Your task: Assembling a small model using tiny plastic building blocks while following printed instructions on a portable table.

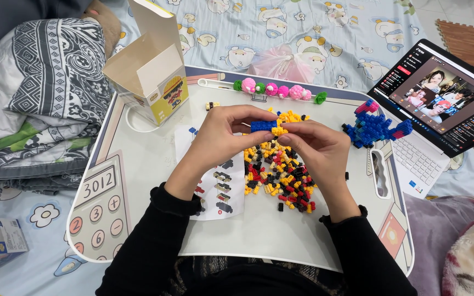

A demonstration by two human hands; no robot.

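Both hands meet above the middle of a white lap tray (149,219). My left hand (220,137) pinches a small blue block piece (263,126) between thumb and fingers. My right hand (316,145) holds a small yellow block piece (278,131) pressed against the blue one. Under the hands lies a heap of tiny yellow, black, red and white bricks (281,178). A printed instruction sheet (220,192) lies flat beneath my left wrist.
An open cardboard box (152,71) stands at the tray's back left. A blue and pink brick figure (374,129) sits at the right, a row of pink and green pompoms (281,90) along the back. An open laptop (440,104) rests to the right, folded blankets (39,98) to the left.
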